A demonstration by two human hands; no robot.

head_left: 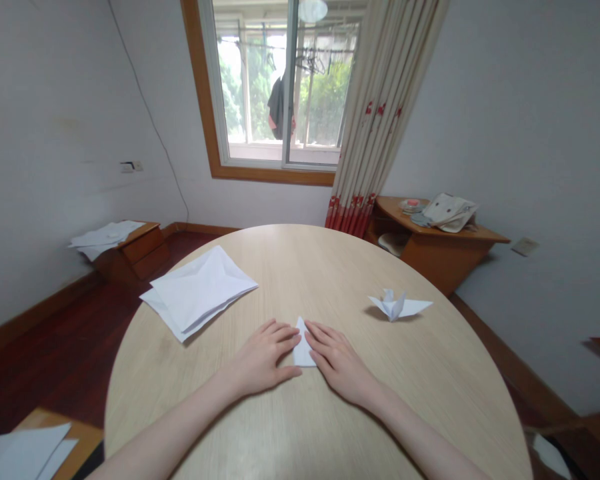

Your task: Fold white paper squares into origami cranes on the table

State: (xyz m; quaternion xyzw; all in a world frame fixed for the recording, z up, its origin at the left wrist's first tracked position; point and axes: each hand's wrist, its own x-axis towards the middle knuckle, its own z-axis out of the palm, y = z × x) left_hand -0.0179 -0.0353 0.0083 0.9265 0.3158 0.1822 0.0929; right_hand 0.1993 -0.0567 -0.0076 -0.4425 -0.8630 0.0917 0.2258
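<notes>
A small folded piece of white paper lies on the round wooden table, its pointed tip facing away from me. My left hand rests flat at its left side, fingertips touching the paper's left edge and the thumb stretched out near its lower left corner. From the right, my right hand lies over the paper's right edge with its fingers extended. Both hands are open, and the fingers hide parts of the paper's sides. Further right on the table stands a folded white paper crane, apart from my hands.
Creased white paper sheets lie stacked at the table's left. Beyond the table are a small cabinet with papers and a corner desk with a cloth bag. More white sheets sit at lower left.
</notes>
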